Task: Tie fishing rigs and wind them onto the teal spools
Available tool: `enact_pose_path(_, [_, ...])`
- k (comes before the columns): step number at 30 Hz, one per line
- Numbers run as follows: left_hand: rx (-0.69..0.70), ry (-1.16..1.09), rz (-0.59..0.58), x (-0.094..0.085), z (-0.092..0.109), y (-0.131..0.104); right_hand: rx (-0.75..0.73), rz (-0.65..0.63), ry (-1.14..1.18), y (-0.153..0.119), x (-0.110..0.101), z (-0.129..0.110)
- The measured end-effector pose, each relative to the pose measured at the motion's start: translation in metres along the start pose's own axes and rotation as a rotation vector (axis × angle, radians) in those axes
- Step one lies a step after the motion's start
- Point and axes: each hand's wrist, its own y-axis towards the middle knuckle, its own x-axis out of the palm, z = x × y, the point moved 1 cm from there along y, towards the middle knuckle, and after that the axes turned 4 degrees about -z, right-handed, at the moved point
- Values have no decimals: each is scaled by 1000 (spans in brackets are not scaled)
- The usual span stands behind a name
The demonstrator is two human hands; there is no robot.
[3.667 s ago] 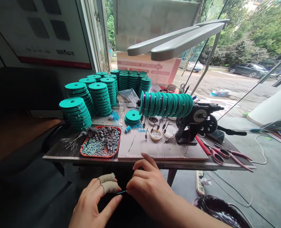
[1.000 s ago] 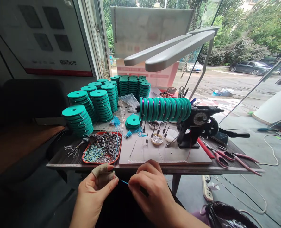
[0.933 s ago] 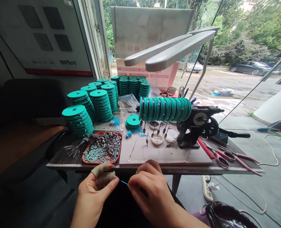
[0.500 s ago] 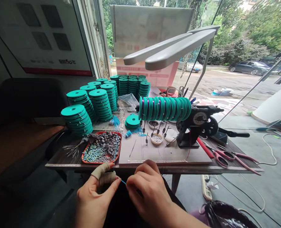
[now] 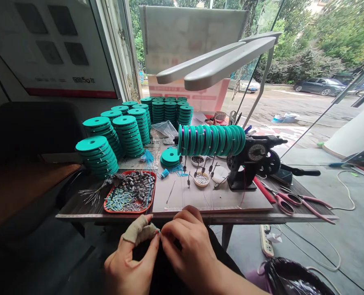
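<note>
Just in front of the table edge, my left hand (image 5: 133,254) and my right hand (image 5: 189,239) meet with their fingertips pinched together. Pale finger covers wrap two fingers of the left hand. A sliver of blue thread (image 5: 157,230) shows between the fingertips; anything smaller there is hidden. Closest to my left hand is a red-rimmed tray (image 5: 153,192) of dark weights (image 5: 140,182), small blue-green pieces (image 5: 119,200) and tiny metal parts. Blue strands (image 5: 148,157) lie behind the tray, one trailing down across it.
Stacked green spools (image 5: 96,157) crowd the back left. A hand-cranked winder (image 5: 243,168) carries a row of green spools (image 5: 211,140), with weights hanging below. Small bowls (image 5: 201,179) sit beneath it. Scissors (image 5: 285,203) and pliers (image 5: 317,208) lie right; a lamp (image 5: 231,61) overhangs.
My hands have come closer together, the left moving right, so the blue length between them looks shorter. The view has shifted slightly.
</note>
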Motion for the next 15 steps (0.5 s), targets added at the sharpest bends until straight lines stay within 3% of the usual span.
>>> enact_pose_path(9, [96, 45, -20, 9, -3, -3, 25, -39, 5, -1, -3, 7])
enact_pose_path(12, [120, 30, -31, 11, -12, -2, -21, -71, -97, 6, -11, 22])
enact_pose_path(15, [178, 87, -115, 12, -22, -1, -125, -156, -230, 17, -19, 45])
